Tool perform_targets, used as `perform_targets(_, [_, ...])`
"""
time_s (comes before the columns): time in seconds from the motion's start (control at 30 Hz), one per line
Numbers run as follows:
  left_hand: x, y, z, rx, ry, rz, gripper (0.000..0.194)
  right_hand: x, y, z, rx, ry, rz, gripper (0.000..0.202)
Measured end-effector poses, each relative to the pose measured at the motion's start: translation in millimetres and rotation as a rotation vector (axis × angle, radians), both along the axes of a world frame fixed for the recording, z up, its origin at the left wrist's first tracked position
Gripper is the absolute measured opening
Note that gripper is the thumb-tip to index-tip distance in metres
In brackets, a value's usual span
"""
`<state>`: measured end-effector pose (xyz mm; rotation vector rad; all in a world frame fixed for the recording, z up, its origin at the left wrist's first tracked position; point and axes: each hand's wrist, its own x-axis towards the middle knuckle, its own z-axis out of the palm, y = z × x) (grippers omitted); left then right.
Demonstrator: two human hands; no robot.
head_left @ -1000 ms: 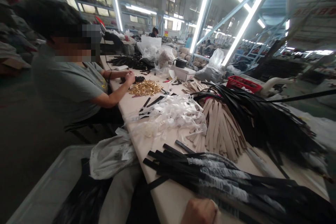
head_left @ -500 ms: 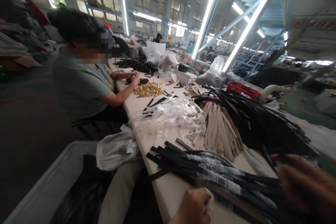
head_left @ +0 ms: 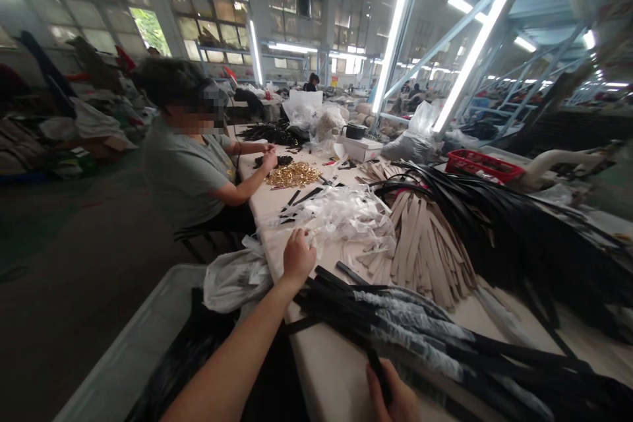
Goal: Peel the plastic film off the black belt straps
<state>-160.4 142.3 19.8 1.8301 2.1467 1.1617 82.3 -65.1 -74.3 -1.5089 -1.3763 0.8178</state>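
At the near edge of a heap of white plastic scraps [head_left: 346, 211], my left hand [head_left: 299, 256] has its fingers curled together; whatever it pinches is too small to make out. My right hand [head_left: 393, 395], low in the view, grips a black strap [head_left: 379, 376]. Beside it lies a bundle of black straps [head_left: 346, 306], partly wrapped in clear film. Beyond the bundle are beige strips [head_left: 425, 244] in a fan and a large pile of long black straps [head_left: 534, 244].
A person in a grey shirt [head_left: 190, 161] sits at the table's far left side, hands near gold-coloured metal pieces [head_left: 294, 175]. A pale bin [head_left: 133, 336] stands at lower left, with a white sack [head_left: 237, 280] by the table edge. A red basket [head_left: 482, 165] is at right.
My left hand has moved forward and left to the plastic scraps. My right hand has come in from the far right to the near side of the strap bundle. The view has shifted left.
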Motion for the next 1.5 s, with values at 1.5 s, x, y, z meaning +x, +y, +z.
perform_targets(1.5, [112, -71, -16.3, -0.042, -1.285, -0.256, 0.031, 6, 33, 79.3, -0.245, 0.164, 0.181, 0.028])
